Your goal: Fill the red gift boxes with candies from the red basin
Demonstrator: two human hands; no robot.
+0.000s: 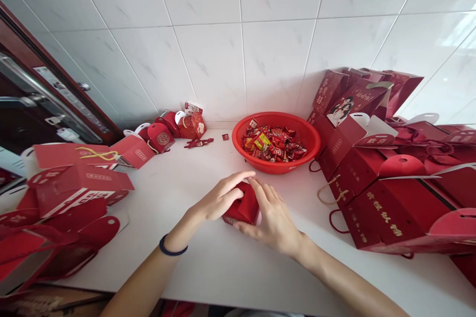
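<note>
Small red box between two hands on a white counter

The box (247,208) rests on the bare middle of the counter (223,270), just in front of a red basket (277,166) of wrapped sweets (273,146). The left hand (219,199) reaches in from the left, its index finger stretched over the far edge of the box and its other fingers bent against the top; whether this grip presses or merely touches cannot be told. The right hand (274,220) is clamped on the box from the right, thumb low on the near face, fingers laid along the upper right side. The left wrist bears a dark band (173,253).

Handling, as judged from appearance: the box seems to be folded thin card, hence light, fairly stiff along its creases but easily dented on its broad faces. Its smooth surface may slide a little under dry fingers. The folded edges and lower corners offer the soundest hold; pressure at the middle of a panel would probably buckle it. Whether anything lies inside cannot be seen.

Surroundings: red cartons (80,183) are heaped at left, with smaller boxes (159,137) behind them; larger corded cases (386,213) and upright bags (357,101) crowd the right. Red scraps (199,142) lie left of the basket.
</note>
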